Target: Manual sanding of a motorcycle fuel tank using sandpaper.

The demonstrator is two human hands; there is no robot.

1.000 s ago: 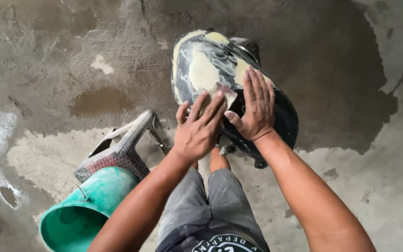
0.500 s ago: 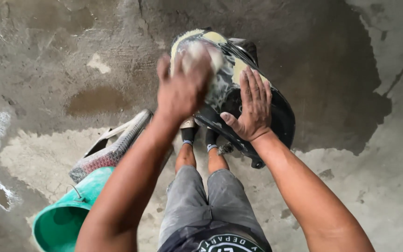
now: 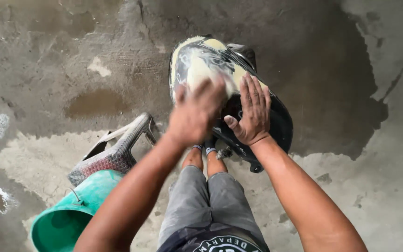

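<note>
Bare forearms, grey knee-length shorts (image 3: pixel 209 200), dark shirt hem (image 3: pixel 215 240) with white print, strapped sandals (image 3: pixel 206 149).

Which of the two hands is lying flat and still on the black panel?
The right hand: it rests open, fingers spread, on the black panel. The left hand is blurred with motion over the panel's soapy pale end.

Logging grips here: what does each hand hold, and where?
Right hand lies flat on the glossy black tank-shaped shell, steadying it. Left hand is blurred; hold unclear.
</note>
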